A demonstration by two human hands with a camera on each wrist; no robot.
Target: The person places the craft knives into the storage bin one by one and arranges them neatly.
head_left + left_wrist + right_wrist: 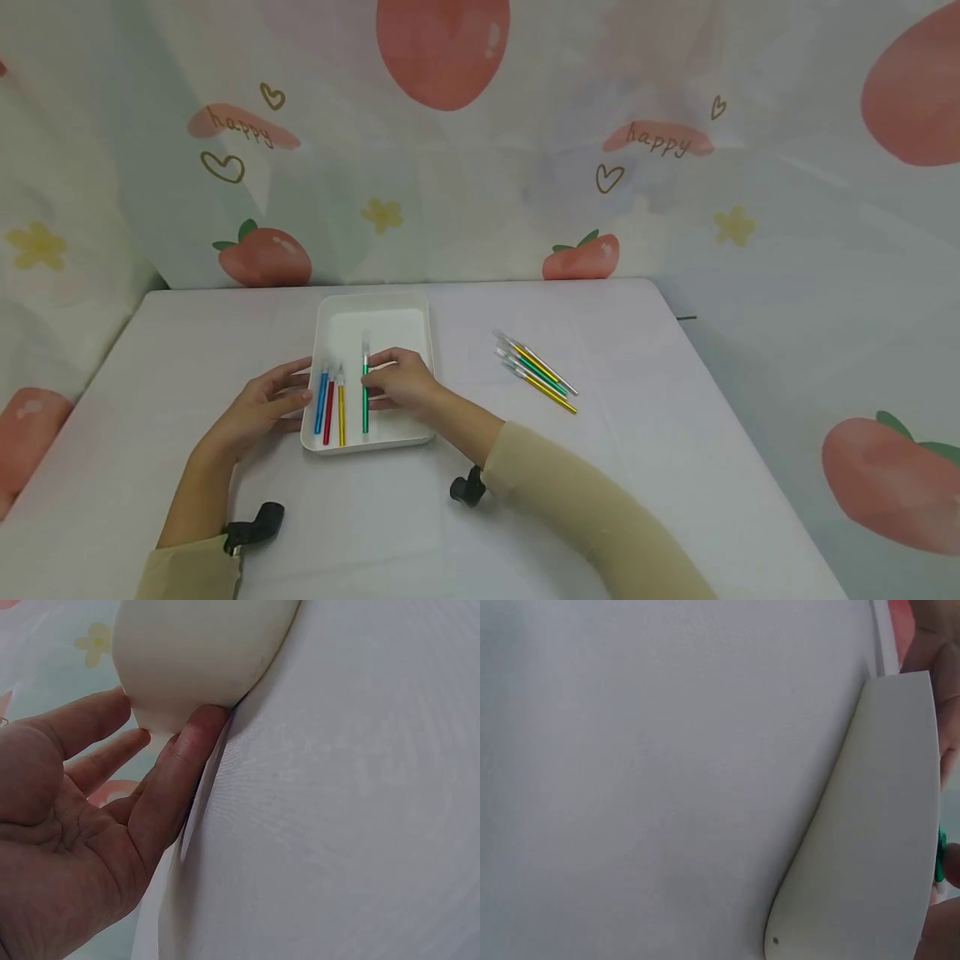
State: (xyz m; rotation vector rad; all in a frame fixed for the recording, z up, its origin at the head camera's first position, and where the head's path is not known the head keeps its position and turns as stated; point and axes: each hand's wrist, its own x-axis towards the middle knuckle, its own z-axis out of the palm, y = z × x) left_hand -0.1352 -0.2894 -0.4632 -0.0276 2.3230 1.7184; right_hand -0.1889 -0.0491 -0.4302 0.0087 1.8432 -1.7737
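My right hand (401,379) pinches a slim green pen-shaped tool (365,396) with a clear cap, holding it lengthwise over the white tray (375,443). To its left in the tray lie a blue one (321,404), a red one (328,414) and a yellow one (341,414), roughly side by side. My left hand (262,404) is at the tray's left side, its fingers loosely extended against the outer wall. From the left wrist, fingertips (202,724) touch the tray's wall (195,652). In the right wrist view the tray wall (870,825) hides most of the right hand (946,712).
Several more pen-shaped tools (536,371), yellow, green and silver, lie in a loose bundle right of the tray. A white cloth covers the table (637,483). Behind it hangs a printed curtain (480,183) with fruit and flowers.
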